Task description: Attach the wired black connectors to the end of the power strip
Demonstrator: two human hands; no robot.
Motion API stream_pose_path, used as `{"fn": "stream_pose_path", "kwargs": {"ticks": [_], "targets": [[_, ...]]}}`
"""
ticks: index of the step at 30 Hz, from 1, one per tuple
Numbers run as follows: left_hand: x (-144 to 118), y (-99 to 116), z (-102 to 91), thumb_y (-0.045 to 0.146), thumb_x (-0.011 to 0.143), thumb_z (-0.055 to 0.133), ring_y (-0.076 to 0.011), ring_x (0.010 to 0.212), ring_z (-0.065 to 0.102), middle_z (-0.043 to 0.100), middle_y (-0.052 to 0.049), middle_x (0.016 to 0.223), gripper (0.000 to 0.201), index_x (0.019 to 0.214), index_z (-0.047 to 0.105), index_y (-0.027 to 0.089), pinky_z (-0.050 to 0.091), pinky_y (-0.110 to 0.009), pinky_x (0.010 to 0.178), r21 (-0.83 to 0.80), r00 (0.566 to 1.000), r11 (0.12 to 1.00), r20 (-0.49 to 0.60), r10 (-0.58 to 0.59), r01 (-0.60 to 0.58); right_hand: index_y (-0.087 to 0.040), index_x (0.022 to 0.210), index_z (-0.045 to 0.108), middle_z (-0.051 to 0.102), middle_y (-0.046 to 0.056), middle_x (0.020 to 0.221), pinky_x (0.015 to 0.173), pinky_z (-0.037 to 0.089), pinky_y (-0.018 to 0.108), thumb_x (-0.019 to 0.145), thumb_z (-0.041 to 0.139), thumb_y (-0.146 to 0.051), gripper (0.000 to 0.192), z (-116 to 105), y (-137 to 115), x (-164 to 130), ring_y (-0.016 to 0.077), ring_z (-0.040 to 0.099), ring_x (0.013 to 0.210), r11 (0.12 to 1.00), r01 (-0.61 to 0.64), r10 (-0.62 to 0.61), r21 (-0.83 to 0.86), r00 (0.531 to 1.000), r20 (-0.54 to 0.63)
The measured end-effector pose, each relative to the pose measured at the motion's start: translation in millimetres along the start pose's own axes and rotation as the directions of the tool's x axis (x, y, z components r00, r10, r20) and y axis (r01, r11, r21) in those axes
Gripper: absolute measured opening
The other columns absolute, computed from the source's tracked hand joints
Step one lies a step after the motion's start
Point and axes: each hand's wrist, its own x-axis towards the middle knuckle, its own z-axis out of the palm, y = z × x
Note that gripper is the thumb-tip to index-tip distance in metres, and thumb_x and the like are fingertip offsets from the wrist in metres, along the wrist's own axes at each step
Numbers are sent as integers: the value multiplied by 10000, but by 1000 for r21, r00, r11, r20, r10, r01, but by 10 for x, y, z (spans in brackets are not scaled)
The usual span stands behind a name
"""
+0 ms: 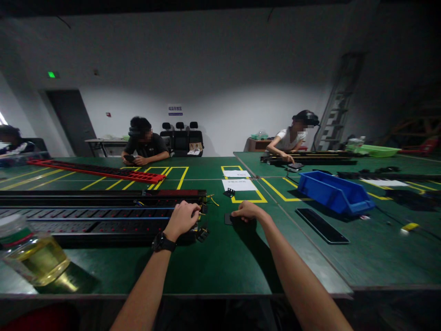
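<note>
My left hand (183,219), with a black watch on its wrist, is closed at the right end of a long black power strip assembly (86,214), where yellow wires stick out. My right hand (246,212) rests with curled fingers on a small black flat part (228,219) on the green table (220,262). A small black clip (202,234) lies just right of the strip's end. Whether the left hand pinches a wire or the strip itself is hidden by its fingers.
A plastic bottle of yellow liquid (29,253) lies at the near left. A blue bin (333,191) and a black flat panel (322,225) sit to the right. White papers (239,184) lie in yellow-taped boxes. A red strip (96,170) and three seated people are farther back.
</note>
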Motion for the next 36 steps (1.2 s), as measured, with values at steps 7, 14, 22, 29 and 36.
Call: {"fn": "stream_pose_path", "kwargs": {"ticks": [7, 14, 22, 29, 36], "targets": [[-4, 16, -14, 272, 1003, 464, -271, 1089, 628, 767, -43, 1165, 333, 1153, 762, 285, 462, -427, 973, 28, 997, 997, 32, 65, -66, -171, 983, 734, 668, -6, 619, 520, 396, 205, 914, 688, -313, 164, 0, 96, 107, 120, 632, 528, 1000, -6, 3, -21, 991, -136], [1, 35, -31, 274, 993, 475, -271, 1101, 643, 786, -34, 1153, 324, 1091, 784, 269, 476, -421, 981, -1, 998, 999, 61, 33, -33, -165, 1057, 706, 667, -1, 632, 556, 405, 227, 951, 674, -319, 190, 38, 135, 139, 126, 618, 514, 990, 40, -74, -138, 965, -251], [5, 25, -19, 273, 991, 480, -266, 1064, 650, 790, -33, 1129, 320, 1092, 783, 258, 486, -424, 976, -14, 998, 999, 54, 43, -42, -140, 1101, 649, 688, 4, 713, 528, 451, 208, 914, 722, -345, 288, 27, 126, 103, 115, 608, 547, 971, 176, -160, 163, 981, -109], [-3, 20, -15, 268, 984, 498, -256, 1062, 653, 791, -25, 1122, 307, 1089, 787, 276, 496, -395, 962, -6, 998, 999, 37, 47, -47, -143, 1115, 663, 657, -11, 705, 531, 414, 216, 882, 720, -295, 284, 37, 135, 134, 116, 581, 566, 976, 177, -162, 127, 980, -119], [0, 25, -15, 267, 984, 488, -262, 1074, 652, 788, -35, 1133, 321, 1097, 788, 268, 494, -403, 972, 9, 998, 999, 44, 45, -45, -155, 1033, 704, 708, 41, 839, 605, 412, 249, 803, 783, -331, 300, 62, 153, 175, 161, 630, 710, 976, 210, -216, -51, 942, -256]]}}
